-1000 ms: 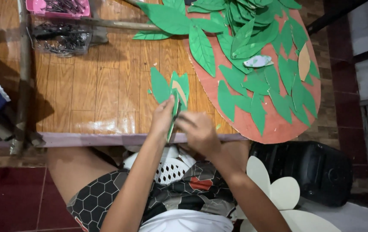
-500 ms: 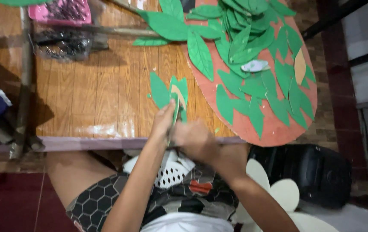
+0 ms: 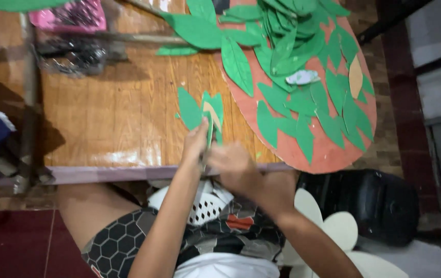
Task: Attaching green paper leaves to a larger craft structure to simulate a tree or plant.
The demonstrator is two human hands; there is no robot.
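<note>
At the near edge of the wooden plank table point(image 3: 102, 118), the left hand point(image 3: 195, 145) pinches a narrow green paper leaf strip point(image 3: 210, 131) in a tight grip, holding it upright over the flat green paper leaf cutouts point(image 3: 200, 108). The right hand point(image 3: 236, 167) meets it just beside, its grip blurred; I cannot tell if it holds anything. A red oval cardboard board covered with green leaves point(image 3: 328, 149) lies to the right

Both hands blur together at the table's near edge, so the green strip point(image 3: 209, 135) between them is hard to read. The pink tray point(image 3: 71, 14) is cut off at the far edge.
</note>
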